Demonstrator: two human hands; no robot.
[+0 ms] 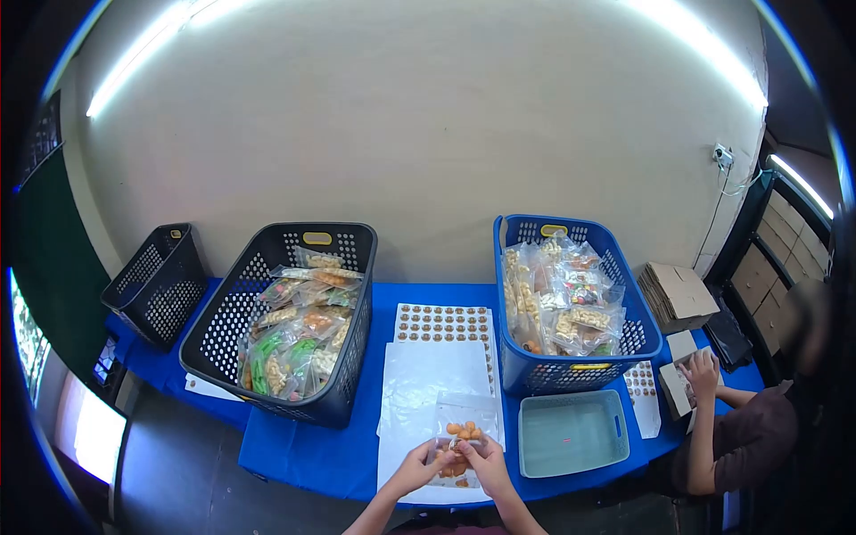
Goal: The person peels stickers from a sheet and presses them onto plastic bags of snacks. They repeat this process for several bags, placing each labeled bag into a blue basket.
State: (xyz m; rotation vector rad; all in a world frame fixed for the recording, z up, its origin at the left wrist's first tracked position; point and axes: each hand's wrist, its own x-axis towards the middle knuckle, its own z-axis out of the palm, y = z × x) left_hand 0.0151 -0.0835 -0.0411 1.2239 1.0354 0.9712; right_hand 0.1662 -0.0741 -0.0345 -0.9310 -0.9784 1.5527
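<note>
My left hand (416,470) and my right hand (487,464) both grip a clear plastic bag (468,413) of round orange-brown pieces, one at each side. The fingers of both are bent onto the bag, with the thumbs close together on its front. Beneath the bag lie white sheets (419,383) at the table's front edge. A sheet of small round brown stickers (444,323) shows behind them. The pale green tray (571,434) stands just right of my right hand.
A black basket (343,392) and a blue basket (580,379) hold many filled bags. Another black basket (165,294) stands far left. At right, a person (744,437) handles cardboard beside stacked cardboard (678,299) on the blue table (294,455).
</note>
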